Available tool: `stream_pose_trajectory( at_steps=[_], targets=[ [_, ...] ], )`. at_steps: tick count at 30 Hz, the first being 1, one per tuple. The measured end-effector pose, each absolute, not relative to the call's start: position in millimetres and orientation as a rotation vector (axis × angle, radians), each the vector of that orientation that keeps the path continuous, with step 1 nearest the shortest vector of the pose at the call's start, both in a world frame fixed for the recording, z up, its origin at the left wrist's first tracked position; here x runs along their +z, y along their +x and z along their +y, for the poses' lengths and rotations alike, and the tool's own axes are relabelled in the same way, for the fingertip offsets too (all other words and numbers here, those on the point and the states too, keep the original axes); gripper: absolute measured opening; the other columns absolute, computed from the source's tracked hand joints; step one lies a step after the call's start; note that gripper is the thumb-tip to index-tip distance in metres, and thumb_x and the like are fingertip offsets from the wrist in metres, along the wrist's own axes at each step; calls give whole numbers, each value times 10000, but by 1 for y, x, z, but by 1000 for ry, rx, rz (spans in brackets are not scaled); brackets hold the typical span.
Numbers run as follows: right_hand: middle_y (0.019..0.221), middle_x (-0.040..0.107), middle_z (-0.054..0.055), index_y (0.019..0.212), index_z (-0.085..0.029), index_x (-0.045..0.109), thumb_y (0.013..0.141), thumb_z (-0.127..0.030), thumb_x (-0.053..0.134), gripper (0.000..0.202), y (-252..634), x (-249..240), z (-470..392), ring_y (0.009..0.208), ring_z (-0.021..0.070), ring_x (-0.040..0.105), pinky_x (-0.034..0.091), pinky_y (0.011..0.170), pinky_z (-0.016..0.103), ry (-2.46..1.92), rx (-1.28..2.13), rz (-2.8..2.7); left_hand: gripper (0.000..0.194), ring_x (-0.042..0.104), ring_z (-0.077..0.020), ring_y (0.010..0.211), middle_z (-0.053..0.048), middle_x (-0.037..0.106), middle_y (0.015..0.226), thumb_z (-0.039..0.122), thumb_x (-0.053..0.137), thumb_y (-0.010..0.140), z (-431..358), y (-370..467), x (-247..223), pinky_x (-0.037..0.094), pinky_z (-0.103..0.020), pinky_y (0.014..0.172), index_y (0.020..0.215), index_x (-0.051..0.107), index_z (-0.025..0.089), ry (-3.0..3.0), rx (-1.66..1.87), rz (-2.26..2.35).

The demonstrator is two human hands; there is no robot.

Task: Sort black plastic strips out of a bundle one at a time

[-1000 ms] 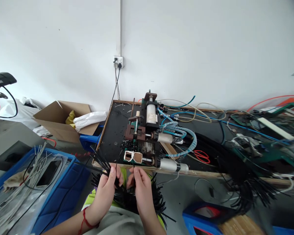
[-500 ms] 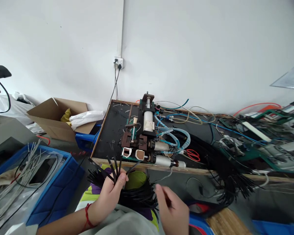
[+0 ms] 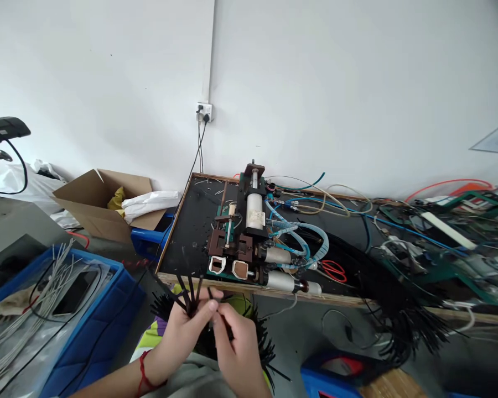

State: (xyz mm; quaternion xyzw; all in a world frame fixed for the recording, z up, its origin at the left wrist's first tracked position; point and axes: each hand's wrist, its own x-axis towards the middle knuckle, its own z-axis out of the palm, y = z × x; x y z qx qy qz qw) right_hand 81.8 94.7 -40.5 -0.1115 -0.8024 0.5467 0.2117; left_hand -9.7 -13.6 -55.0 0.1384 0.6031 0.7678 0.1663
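Note:
Several black cable ends fan upward from my left hand [image 3: 191, 323], whose thumb and fingers are closed on them; a red string circles that wrist. My right hand [image 3: 237, 337] is pinched close against the left thumb, at the lower end of a short black piece. What lies between its fingertips is too small to tell. Below both hands, a bundle of black cables [image 3: 265, 345] rests across my lap. Just beyond them, at the table edge, stands a machine with a white cylinder [image 3: 255, 211] and two white-rimmed jaws [image 3: 239, 270].
On the left, a blue crate [image 3: 87, 326] holds pale wires and a phone [image 3: 75, 293]. Behind it is an open cardboard box [image 3: 95, 221]. More black cables [image 3: 382, 293] hang over the table edge at right. A blue stool [image 3: 323, 381] stands lower right.
My right hand has moved left and up to meet my left hand, which still holds the black cables. The whole view has shifted slightly.

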Motion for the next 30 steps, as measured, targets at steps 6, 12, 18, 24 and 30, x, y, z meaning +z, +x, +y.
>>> stream_pose_trajectory(
  at_steps=[6, 12, 18, 24, 30],
  targets=[
    [612, 665, 28, 845, -184, 710, 1065, -486, 538, 411, 79, -59, 100, 574, 182, 613, 382, 568, 276, -330, 1939, -2183, 304, 605, -193, 601, -26, 684, 666, 479, 850, 823, -12, -19, -55, 524, -297, 561, 927, 836, 194, 312, 2198, 1769],
    [453, 551, -35, 754, -205, 627, 984, -534, 687, 406, 62, -96, 94, 443, 123, 408, 284, 530, 271, -349, 2598, -1095, 369, 227, -85, 474, 106, 346, 574, 537, 738, 938, -5, -26, -57, 241, -199, 449, 1095, 707, 205, 148, 2374, 1392],
    [428, 435, -81, 757, -220, 598, 933, -458, 749, 332, 41, -99, 97, 446, 120, 278, 260, 528, 279, -365, 2695, -807, 457, 147, -80, 472, 111, 322, 563, 639, 741, 875, -1, -35, -57, 188, -213, 443, 981, 669, 200, 170, 2348, 1244],
    [407, 372, -96, 730, -222, 586, 919, -411, 753, 315, 35, -99, 102, 421, 119, 230, 231, 505, 282, -355, 2771, -703, 450, 153, -80, 487, 106, 325, 567, 609, 786, 854, 1, -33, -61, 175, -209, 457, 959, 676, 186, 156, 2303, 1230],
    [394, 282, -113, 727, -231, 573, 919, -413, 724, 305, 33, -96, 106, 418, 125, 145, 217, 487, 284, -369, 2826, -694, 493, 179, -98, 495, 93, 360, 576, 684, 718, 863, 2, -33, -58, 201, -225, 460, 934, 627, 205, 122, 2287, 1213]
  ],
)
